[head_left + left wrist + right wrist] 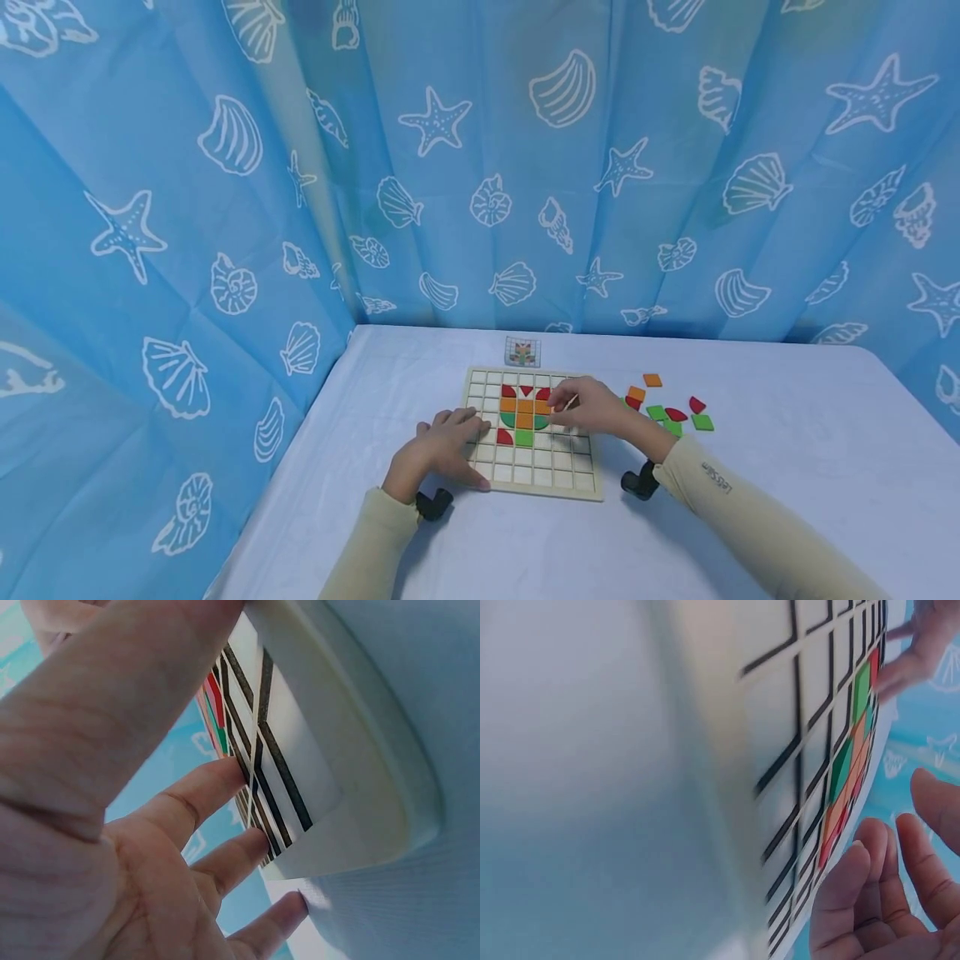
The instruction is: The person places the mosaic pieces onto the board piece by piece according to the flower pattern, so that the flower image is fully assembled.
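A wooden grid board (517, 477) lies on the table with colored tiles forming a pattern in its upper middle. My left hand (442, 446) rests at its left side, fingers spread over the edge squares and thumb at the near edge. In the left wrist view, the fingertips (225, 771) touch the board. My right hand (592, 406) hovers over the right part of the pattern, by an orange tile and a green curved tile (542, 422). Its fingers (840, 892) are loosely bent and apart from the thumb, with nothing visible between them. A red quarter-round tile (504, 437) sits beside a green square tile (523, 438).
A small picture card (522, 352) with a colored pattern lies beyond the board. Several loose tiles, such as a green square (702, 422) and an orange one (652, 380), are scattered to the right. A blue shell-print curtain (480, 208) hangs behind the white table (787, 433).
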`<state>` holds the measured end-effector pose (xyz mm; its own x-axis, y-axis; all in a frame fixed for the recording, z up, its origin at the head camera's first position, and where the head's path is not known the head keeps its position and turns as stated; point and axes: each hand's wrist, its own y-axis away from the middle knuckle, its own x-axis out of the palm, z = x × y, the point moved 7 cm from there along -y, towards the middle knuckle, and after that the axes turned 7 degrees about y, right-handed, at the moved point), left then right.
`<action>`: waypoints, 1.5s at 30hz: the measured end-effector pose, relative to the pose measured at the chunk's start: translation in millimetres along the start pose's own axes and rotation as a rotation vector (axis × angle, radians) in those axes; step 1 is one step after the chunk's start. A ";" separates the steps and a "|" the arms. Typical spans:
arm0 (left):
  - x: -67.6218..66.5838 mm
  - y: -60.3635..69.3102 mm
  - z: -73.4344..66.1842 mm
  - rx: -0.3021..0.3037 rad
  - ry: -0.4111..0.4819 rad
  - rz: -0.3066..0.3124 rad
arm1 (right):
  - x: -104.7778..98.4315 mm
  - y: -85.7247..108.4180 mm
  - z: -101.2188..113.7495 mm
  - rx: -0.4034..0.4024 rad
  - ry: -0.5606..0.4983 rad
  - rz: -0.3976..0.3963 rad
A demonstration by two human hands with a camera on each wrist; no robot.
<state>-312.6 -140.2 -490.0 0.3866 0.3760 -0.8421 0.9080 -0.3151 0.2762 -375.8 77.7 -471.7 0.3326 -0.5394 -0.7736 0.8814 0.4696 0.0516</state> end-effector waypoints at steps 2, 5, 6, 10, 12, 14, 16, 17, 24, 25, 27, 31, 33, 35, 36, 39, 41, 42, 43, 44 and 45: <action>0.4 -1.2 0.9 -0.001 -0.001 -0.001 | -6.4 3.3 -9.2 0.001 -0.002 -0.012; 0.5 -2.2 1.2 0.000 -0.002 -0.005 | -17.9 9.3 -23.1 0.030 0.007 -0.038; 0.4 -2.3 1.2 0.000 0.000 -0.007 | -21.5 11.9 -27.6 0.044 0.007 -0.044; -1.0 -1.5 0.6 0.003 -0.002 -0.011 | -34.4 22.3 -49.3 0.107 0.010 -0.068; -2.0 -1.0 0.3 0.001 0.002 -0.013 | -41.1 27.6 -59.7 0.103 0.026 -0.086; -3.0 -0.5 -0.1 -0.002 0.004 -0.014 | -48.8 33.6 -70.6 0.114 0.032 -0.110; -3.8 -0.4 -0.3 -0.003 0.010 -0.014 | -57.2 40.2 -81.4 0.129 0.042 -0.127; -4.4 -0.4 -0.5 -0.003 0.011 -0.014 | -61.6 43.9 -86.7 0.141 0.045 -0.132; -8.0 -3.1 0.2 0.004 -0.008 -0.021 | -92.3 70.9 -120.7 0.233 0.047 -0.152; -8.2 -3.5 1.0 0.002 -0.010 -0.021 | -95.7 73.9 -125.2 0.235 0.049 -0.157; -8.6 -4.2 2.2 -0.003 -0.012 -0.019 | -101.0 79.2 -134.7 0.241 0.057 -0.165; -8.8 -4.8 2.7 -0.005 -0.012 -0.015 | -106.6 86.9 -153.1 0.272 0.085 -0.171; -8.9 -5.2 2.6 -0.005 -0.010 -0.014 | -107.9 89.6 -159.6 0.293 0.080 -0.165; -9.0 -4.9 2.9 -0.005 -0.010 -0.017 | -108.4 91.2 -163.8 0.304 0.067 -0.151; -9.6 -4.5 2.5 -0.005 -0.011 -0.021 | -108.3 91.7 -165.5 0.307 0.059 -0.146; -8.2 -2.8 2.6 -0.008 -0.010 -0.021 | -106.3 94.2 -169.8 0.320 0.052 -0.130; -5.6 -1.4 2.5 -0.006 -0.007 -0.018 | -103.6 96.1 -172.9 0.325 0.058 -0.119; -4.3 -0.9 2.4 -0.004 -0.004 -0.015 | -102.1 96.9 -174.7 0.330 0.066 -0.116; -2.6 -0.9 2.9 -0.004 -0.002 -0.011 | -100.7 97.7 -176.0 0.334 0.073 -0.112; -1.5 -0.5 2.9 -0.001 -0.004 -0.008 | -99.5 98.1 -177.3 0.337 0.078 -0.109; -1.6 -0.6 2.7 0.001 -0.004 -0.011 | -98.8 97.9 -178.1 0.340 0.083 -0.109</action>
<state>-314.2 -143.0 -490.1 0.3762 0.3759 -0.8468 0.9119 -0.3121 0.2665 -382.1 301.4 -502.7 0.2149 -0.5086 -0.8338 0.9759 0.1456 0.1627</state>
